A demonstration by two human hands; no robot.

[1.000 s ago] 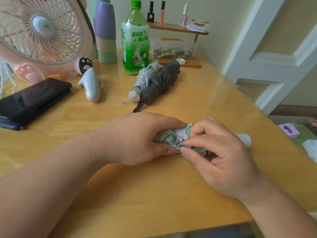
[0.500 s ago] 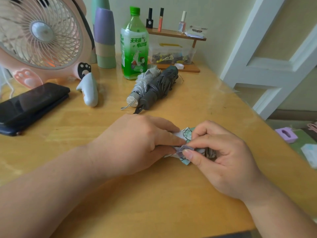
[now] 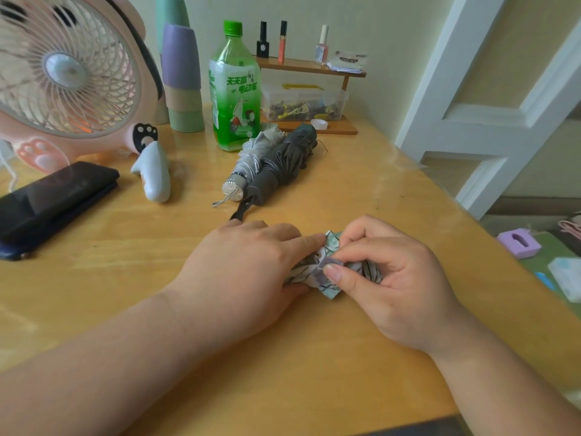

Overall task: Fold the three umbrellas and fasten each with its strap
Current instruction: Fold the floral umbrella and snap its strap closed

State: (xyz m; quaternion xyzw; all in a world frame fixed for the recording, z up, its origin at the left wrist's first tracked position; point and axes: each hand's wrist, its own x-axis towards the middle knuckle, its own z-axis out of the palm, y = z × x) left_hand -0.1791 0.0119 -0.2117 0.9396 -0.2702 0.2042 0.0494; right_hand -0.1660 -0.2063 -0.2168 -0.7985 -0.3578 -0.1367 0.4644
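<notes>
Floral umbrella (image 3: 331, 243), folded, lies on wooden table (image 3: 283, 357) near front edge. Left hand (image 3: 248, 269) clasps its body. Right hand (image 3: 399, 284) pinches its strap (image 3: 327, 263). Green bottle (image 3: 235, 89) label reads "电动车".

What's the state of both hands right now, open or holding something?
Left hand: closed, gripping the patterned umbrella.
Right hand: closed, pinching the strap against that umbrella.
</notes>
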